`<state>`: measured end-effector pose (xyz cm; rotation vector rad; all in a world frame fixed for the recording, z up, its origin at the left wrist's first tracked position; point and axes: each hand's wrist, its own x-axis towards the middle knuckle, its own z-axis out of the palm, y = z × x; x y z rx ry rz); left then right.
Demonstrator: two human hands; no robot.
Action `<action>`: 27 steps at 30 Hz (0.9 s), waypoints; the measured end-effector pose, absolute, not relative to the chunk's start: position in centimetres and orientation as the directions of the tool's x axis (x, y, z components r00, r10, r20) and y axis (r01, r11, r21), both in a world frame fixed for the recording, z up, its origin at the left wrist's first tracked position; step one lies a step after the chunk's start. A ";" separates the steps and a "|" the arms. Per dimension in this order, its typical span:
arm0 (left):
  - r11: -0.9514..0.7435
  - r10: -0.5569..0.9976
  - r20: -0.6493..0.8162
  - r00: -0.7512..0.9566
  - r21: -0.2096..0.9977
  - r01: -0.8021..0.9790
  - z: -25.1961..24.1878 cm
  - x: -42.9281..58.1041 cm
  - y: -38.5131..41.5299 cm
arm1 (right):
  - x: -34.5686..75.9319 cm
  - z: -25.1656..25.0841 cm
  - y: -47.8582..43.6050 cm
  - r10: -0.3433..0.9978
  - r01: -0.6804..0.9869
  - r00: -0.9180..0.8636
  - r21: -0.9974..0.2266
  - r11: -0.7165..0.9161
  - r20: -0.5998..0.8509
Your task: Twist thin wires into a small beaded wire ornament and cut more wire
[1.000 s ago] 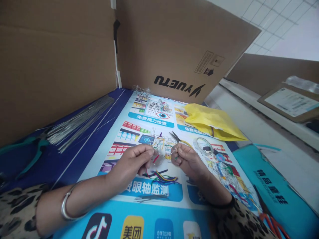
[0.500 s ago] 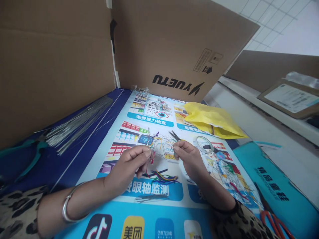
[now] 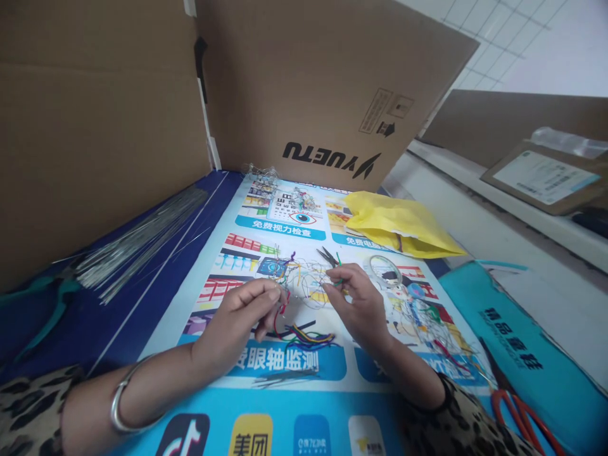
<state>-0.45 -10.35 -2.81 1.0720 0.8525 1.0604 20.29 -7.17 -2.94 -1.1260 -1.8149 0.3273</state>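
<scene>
My left hand point(image 3: 247, 307) is closed in a pinch. At its fingertips is a thin wire with a red cord point(image 3: 284, 307), mostly hidden by the fingers. My right hand point(image 3: 358, 301) has thumb and forefinger apart, and nothing shows between the tips. Just beyond it the dark pointed jaws of a pair of pliers point(image 3: 327, 256) stick out, beside a bit of green; their handles are hidden by the hand. Between and past both hands lies a tangle of thin bent wire point(image 3: 308, 278) with coloured bits. Nearer me is a bundle of coloured cords point(image 3: 311, 339).
Short dark wire pieces point(image 3: 285, 378) lie in front. On the left are straight wires point(image 3: 142, 240) and teal-handled pliers point(image 3: 59, 310). To the right are a wire roll point(image 3: 386, 271), more wirework point(image 3: 427, 323), a yellow bag point(image 3: 403, 221) and red-handled scissors point(image 3: 517, 415). Cardboard walls point(image 3: 308, 82) stand behind.
My right thumb and forefinger have parted from a pinch. The left hand keeps its pinch. The whole view has shifted slightly, moving the scene a little left in the picture.
</scene>
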 end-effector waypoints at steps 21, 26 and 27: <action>0.153 0.945 -0.079 0.317 0.964 -0.216 -2.9 -0.4 -10.4 | 19.9 -2.3 -7.6 0.741 0.566 -0.385 -0.494 0.660 0.549; 0.149 0.947 -0.076 0.312 0.964 -0.219 -2.9 -0.4 -10.3 | 19.8 -2.2 -7.7 0.763 0.551 -0.386 -0.533 0.642 0.519; 0.148 0.947 -0.075 0.313 0.965 -0.216 -2.9 -0.3 -10.3 | 19.8 -2.1 -7.7 0.775 0.553 -0.376 -0.548 0.628 0.508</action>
